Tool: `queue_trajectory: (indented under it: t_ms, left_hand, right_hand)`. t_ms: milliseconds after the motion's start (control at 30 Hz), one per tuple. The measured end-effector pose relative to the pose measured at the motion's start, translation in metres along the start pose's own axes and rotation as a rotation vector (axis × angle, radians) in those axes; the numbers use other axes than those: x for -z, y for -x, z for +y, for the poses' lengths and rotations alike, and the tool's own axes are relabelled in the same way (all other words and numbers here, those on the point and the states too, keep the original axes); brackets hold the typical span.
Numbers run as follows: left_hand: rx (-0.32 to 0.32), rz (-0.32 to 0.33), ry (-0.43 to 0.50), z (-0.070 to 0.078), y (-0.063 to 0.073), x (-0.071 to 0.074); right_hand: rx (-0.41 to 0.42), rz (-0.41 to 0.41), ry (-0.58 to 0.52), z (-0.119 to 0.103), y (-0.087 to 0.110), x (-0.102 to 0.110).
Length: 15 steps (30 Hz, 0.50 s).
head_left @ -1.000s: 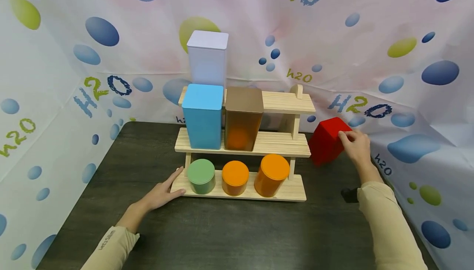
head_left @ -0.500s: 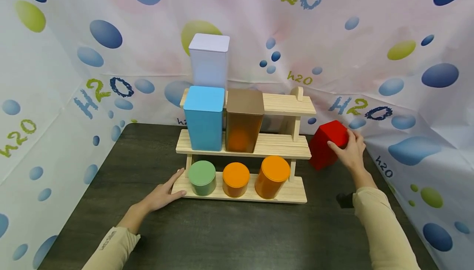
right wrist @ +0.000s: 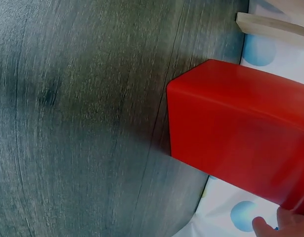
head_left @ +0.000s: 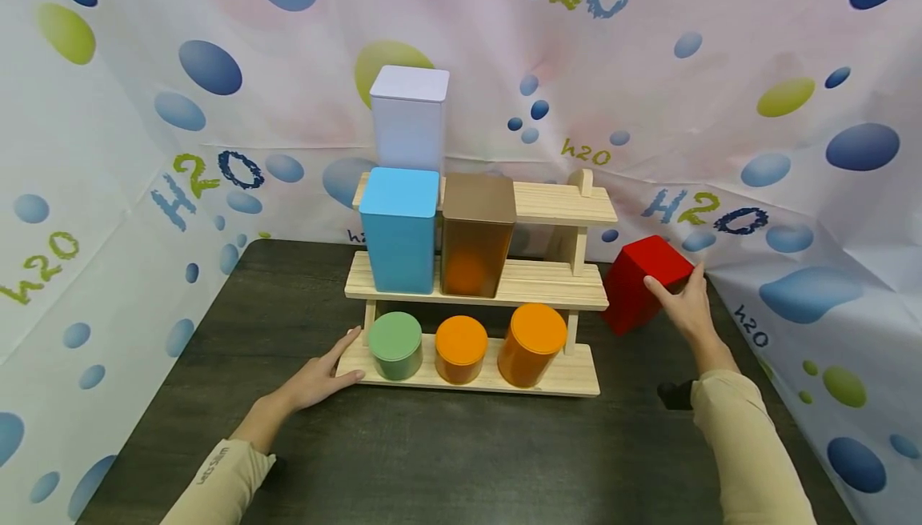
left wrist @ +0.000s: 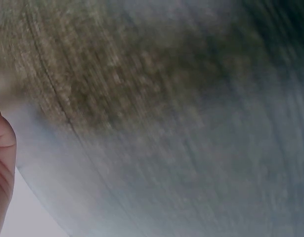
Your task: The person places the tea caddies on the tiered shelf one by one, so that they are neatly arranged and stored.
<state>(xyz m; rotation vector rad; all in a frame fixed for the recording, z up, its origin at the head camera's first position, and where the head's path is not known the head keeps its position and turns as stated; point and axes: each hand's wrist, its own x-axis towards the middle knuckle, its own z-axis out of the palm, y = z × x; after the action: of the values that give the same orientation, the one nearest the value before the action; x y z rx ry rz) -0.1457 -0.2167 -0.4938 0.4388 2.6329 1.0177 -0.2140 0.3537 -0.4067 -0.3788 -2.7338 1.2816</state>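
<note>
At the right end of the rack stands a red box-shaped canister (head_left: 637, 289), turned at an angle. My right hand (head_left: 695, 313) grips it from the right, thumb on the near face and fingers at the far right edge. The right wrist view shows the canister's side (right wrist: 226, 128) and fingertips (right wrist: 285, 224) at its top end. Whether its base touches the table cannot be told. My left hand (head_left: 313, 381) rests at the left end of the wooden rack's bottom shelf (head_left: 569, 373), thumb and index finger stretched out. A green round canister (head_left: 394, 349) is nearest to it.
Two orange round canisters (head_left: 461, 353) (head_left: 531, 349) share the bottom shelf. A blue canister (head_left: 399, 237) and a brown one (head_left: 477, 241) stand on the middle tier; a white one (head_left: 409, 121) stands on top. Behind the dark table (head_left: 432, 461) hangs a patterned cloth (head_left: 648, 93).
My right hand has shifted from the lid's right corner to a wider hold, thumb now on the near face. The red canister has turned slightly. My left hand stays in place.
</note>
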Motion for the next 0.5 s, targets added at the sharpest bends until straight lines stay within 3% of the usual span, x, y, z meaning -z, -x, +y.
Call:
queue_trajectory:
  t_ms: [200,500]
  left_hand:
    - [0.004,0.002,0.002,-0.0003,0.0002,0.0002]
    - [0.004,-0.005,0.012,0.0011,-0.0006,-0.0005]
  right_hand:
    - [0.0,0.017,-0.01,0.0014,0.0002,-0.0002]
    - [-0.036,0.126,-0.054,0.003,0.0098,-0.0037]
